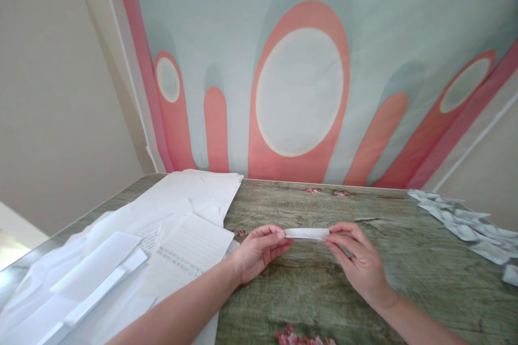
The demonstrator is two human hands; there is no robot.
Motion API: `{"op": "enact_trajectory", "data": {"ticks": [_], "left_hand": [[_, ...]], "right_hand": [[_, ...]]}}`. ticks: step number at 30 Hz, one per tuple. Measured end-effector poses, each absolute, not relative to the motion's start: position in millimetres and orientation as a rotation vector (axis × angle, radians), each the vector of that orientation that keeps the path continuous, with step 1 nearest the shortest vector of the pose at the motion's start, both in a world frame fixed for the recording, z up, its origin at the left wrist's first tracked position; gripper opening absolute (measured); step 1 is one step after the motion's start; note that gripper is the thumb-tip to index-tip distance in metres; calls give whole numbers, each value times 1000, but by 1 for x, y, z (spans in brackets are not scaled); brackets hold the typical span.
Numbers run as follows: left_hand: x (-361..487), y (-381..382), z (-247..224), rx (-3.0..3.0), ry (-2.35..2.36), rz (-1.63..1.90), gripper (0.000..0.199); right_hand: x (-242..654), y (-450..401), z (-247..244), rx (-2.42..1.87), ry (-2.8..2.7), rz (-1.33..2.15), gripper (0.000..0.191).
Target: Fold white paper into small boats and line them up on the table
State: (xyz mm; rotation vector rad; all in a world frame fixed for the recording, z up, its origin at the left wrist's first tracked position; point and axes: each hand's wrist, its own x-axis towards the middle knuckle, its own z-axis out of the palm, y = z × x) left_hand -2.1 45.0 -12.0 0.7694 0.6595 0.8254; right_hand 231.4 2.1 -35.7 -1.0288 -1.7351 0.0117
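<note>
At the near edge of the surface (263, 307), which has a wood-grain finish, we see a printed cluster of pink flowers (301, 337), cut off by the frame. On the left half lies a paper pile (117, 312), which runs from the near edge to the far edge. Two folded white strips (97, 267) rest aslant on its left part. Nearer the middle of the surface, on the right side of the pile, we find a ruled sheet (196, 245) with lines of writing too blurred to read. The left forearm (182, 302) passes over the pile.

Ahead of these, about midway between the left and right edges, we hold a narrow white paper strip (307, 233) level and lengthwise. The left hand (259, 253) is closed on its left end, thumb on top; the right hand (362, 264) pinches its right end between thumb and fingers. We cannot tell whether the strip touches the surface.

Along the right edge, reaching to the far right corner, we note a row of folded white papers (457, 221), overlapping one another. Small printed flowers (341, 194) mark the far edge. Beyond it stands a backdrop (234, 21) with coral arches and pale ovals.
</note>
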Motion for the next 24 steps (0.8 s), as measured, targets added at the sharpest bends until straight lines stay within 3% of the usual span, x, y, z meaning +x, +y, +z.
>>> {"op": "enact_trajectory", "data": {"ticks": [9,16,24], "left_hand": [[-6,50,-12,691,712,728,13],[-5,50,-13,702,765,756,19],[-4,48,-9,789,784,763,71]], "right_hand": [[235,0,-32,-971,-1819,-80,20],[239,2,-32,-954,-1843,-119,23],[242,3,-34,-919,-1892,-122,29]]}}
